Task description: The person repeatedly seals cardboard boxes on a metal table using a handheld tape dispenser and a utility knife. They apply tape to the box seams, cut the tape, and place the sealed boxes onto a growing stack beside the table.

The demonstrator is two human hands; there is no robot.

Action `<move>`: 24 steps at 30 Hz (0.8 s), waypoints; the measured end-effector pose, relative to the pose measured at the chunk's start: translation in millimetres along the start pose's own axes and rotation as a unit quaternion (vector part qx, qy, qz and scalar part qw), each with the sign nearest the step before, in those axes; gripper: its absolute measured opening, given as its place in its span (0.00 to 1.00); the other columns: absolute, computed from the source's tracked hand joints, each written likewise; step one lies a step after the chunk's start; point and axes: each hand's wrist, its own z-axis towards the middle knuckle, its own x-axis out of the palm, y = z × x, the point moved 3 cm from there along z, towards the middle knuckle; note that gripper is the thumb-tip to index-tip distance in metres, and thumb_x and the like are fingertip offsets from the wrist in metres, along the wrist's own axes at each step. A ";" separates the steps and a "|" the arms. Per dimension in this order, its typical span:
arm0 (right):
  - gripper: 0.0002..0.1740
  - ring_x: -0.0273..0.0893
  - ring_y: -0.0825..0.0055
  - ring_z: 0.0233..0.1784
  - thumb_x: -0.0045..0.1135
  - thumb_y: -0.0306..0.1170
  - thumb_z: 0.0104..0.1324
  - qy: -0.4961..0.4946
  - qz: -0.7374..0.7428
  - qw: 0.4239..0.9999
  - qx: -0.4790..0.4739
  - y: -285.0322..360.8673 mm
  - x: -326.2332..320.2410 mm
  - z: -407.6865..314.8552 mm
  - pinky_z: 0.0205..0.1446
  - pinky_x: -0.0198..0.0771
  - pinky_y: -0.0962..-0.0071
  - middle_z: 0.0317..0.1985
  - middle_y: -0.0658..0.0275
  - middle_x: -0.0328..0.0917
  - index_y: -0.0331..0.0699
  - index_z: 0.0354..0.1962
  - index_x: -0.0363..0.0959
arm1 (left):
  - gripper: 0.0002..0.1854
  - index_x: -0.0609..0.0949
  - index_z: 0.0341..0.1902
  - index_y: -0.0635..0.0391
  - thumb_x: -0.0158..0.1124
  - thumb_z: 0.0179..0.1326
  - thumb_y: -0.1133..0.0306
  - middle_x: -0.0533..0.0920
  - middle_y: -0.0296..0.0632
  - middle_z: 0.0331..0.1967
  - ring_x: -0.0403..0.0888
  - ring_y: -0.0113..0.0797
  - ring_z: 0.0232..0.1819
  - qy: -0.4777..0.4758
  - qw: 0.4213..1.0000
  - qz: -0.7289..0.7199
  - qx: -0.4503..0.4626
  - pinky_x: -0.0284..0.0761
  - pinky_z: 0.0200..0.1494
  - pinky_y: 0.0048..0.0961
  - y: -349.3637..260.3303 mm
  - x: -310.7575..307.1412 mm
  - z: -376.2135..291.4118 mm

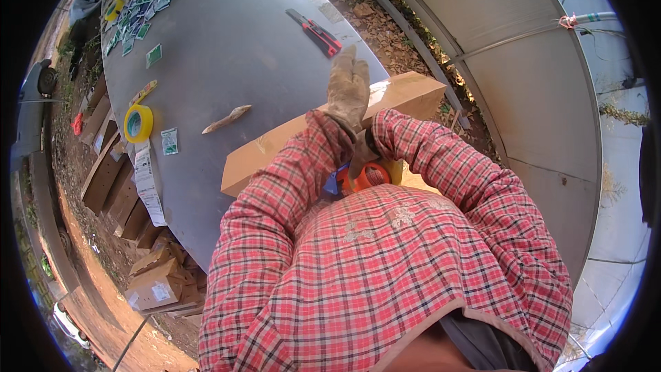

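My left hand [348,85], in a worn tan work glove, lies with fingers extended across the top of a long narrow cardboard box [279,143]. Below its wrist, my right hand [363,154], also gloved and partly hidden by the sleeves, grips an orange and blue tape dispenser [373,175] close to my body. Shiny clear tape [379,90] shows on the box near its right end. The box lies crosswise at the near side of a grey metal table [206,62]. A red and black utility knife [317,33] rests beyond my left fingertips.
On the table are a piece of wood [227,119], a yellow tape roll [138,124], a printed label strip [148,183] and a green-white packet [169,141]. Many such packets [150,5] lie heaped at the far left, beside another tape roll [114,10]. Cardboard boxes [155,284] stand on the ground at left.
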 end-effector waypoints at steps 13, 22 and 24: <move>0.32 0.69 0.55 0.68 0.59 0.50 0.65 -0.624 0.249 0.715 -0.194 76.4 -238.6 63.6 0.71 0.64 0.64 0.62 0.48 0.73 0.45 0.63 0.72 | 0.21 0.81 0.51 0.66 0.62 0.67 0.58 0.81 0.45 0.48 0.79 0.39 0.51 -0.342 0.884 -0.014 -0.320 0.75 0.54 0.31 137.6 -238.8 -228.0; 0.28 0.79 0.53 0.54 0.64 0.30 0.56 -0.526 0.015 0.849 0.043 -38.7 -199.6 65.1 0.61 0.74 0.59 0.50 0.50 0.80 0.34 0.55 0.69 | 0.19 0.80 0.36 0.59 0.43 0.77 0.61 0.79 0.40 0.33 0.77 0.33 0.37 -0.434 0.748 0.501 0.043 0.78 0.54 0.35 -268.1 -394.8 -243.4; 0.26 0.81 0.59 0.49 0.63 0.27 0.56 -0.507 0.149 0.848 0.022 -62.2 -174.2 61.1 0.55 0.77 0.63 0.46 0.51 0.81 0.33 0.53 0.71 | 0.24 0.73 0.26 0.55 0.42 0.77 0.54 0.72 0.37 0.26 0.70 0.32 0.29 -0.260 0.839 0.388 0.279 0.74 0.59 0.44 -318.0 -356.0 -185.6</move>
